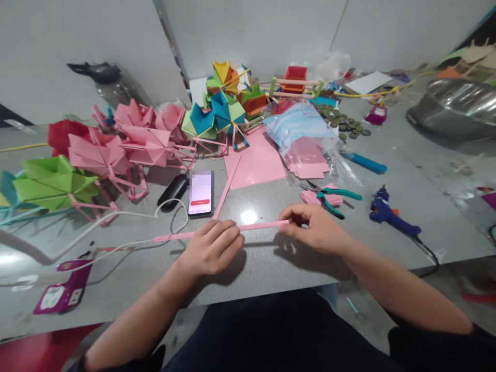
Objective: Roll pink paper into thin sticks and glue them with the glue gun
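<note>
Near the table's front edge, a narrow pink paper strip (260,226) runs sideways between my two hands. My left hand (214,247) is closed over its middle, and part of the strip sticks out to the left. Thumb and fingers of my right hand (310,227) pinch its right end. A second pink strip (227,190) lies slanted just beyond my left hand, beside a lit phone (200,194). Green-handled pliers (329,198) rest on small pink paper pieces (310,197) beyond my right hand.
Folded pink paper shapes (101,150) and a green one (56,181) crowd the left. Pink sheets (258,160) lie at centre. On the right are a blue glue gun (393,214), a blue-handled cutter (366,163) and a metal bowl (453,113). A white cable (116,214) crosses the left.
</note>
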The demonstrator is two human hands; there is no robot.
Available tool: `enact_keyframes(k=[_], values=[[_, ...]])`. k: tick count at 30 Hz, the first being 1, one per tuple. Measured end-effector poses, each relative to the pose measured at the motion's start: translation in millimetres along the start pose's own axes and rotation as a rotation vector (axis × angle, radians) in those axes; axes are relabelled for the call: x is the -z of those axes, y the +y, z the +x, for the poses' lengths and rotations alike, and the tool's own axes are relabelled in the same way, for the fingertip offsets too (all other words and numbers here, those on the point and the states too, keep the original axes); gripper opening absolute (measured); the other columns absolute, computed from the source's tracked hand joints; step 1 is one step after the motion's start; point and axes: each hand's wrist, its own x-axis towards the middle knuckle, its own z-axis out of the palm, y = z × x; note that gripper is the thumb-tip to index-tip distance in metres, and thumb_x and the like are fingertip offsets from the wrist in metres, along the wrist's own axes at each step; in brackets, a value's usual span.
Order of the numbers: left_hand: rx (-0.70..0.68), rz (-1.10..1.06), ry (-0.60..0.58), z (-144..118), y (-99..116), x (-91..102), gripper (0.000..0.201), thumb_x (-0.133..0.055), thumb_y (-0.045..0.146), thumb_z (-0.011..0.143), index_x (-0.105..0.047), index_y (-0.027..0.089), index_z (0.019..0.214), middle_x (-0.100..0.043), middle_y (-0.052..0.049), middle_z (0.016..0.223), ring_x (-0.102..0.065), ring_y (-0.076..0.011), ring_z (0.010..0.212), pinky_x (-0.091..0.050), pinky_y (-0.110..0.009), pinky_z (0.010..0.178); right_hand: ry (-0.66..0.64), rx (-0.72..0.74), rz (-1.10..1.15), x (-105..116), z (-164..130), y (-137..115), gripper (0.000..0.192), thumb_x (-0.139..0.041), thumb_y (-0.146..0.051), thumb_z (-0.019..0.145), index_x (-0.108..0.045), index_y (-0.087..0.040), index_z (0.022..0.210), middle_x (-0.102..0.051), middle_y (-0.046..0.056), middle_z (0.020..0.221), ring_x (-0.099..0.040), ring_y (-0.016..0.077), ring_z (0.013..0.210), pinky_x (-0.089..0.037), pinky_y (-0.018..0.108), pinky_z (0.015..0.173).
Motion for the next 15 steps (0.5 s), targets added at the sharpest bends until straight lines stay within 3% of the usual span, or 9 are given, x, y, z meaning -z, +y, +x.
enact_keyframes(k=[5,8,12,15], values=[[0.102,0.012,0.024,-9.4,-2.2,-3.8,0.018,-0.055,0.002,0.096,-0.064,0.017,0.096,-0.071,-0.006,0.091,-0.070,-0.0223,0.092,-0.059,-0.034,0.074,-0.003,-0.002,-0.054,-9.9,19.2,-4.8,0.023,-0.069,-0.040,0.090,-0.071,-0.019,0.080,-0.060,0.000,0.065,-0.049,0.0125,0.058,-0.037,0.027,0.054],[0.242,-0.001,0.062,-17.9,0.4,-8.7,0.019,-0.057,0.001,0.094,-0.064,0.016,0.104,-0.072,-0.009,0.101,-0.071,-0.0216,0.093,-0.059,-0.033,0.077,-0.004,0.046,-0.096,-15.1,28.6,1.5,0.025,-0.065,-0.040,0.092,-0.070,-0.019,0.079,-0.058,-0.001,0.064,-0.049,0.0127,0.059,-0.037,0.027,0.055],[0.324,-0.052,-0.077,-22.4,4.1,-15.7,0.022,-0.060,0.009,0.098,-0.064,0.015,0.118,-0.075,-0.007,0.097,-0.070,-0.0180,0.077,-0.056,-0.031,0.068,-0.063,0.140,-0.218,-23.3,32.8,13.3,0.028,-0.057,-0.035,0.098,-0.068,-0.019,0.078,-0.059,-0.001,0.061,-0.049,0.0127,0.057,-0.036,0.027,0.057],[0.315,-0.076,-0.173,-22.6,6.3,-19.7,0.018,-0.056,0.011,0.100,-0.066,0.015,0.114,-0.073,-0.005,0.087,-0.066,-0.0178,0.067,-0.051,-0.031,0.061,-0.108,0.235,-0.363,-27.2,32.0,23.4,0.030,-0.052,-0.033,0.102,-0.070,-0.019,0.083,-0.063,0.001,0.064,-0.052,0.0137,0.059,-0.035,0.029,0.062]])
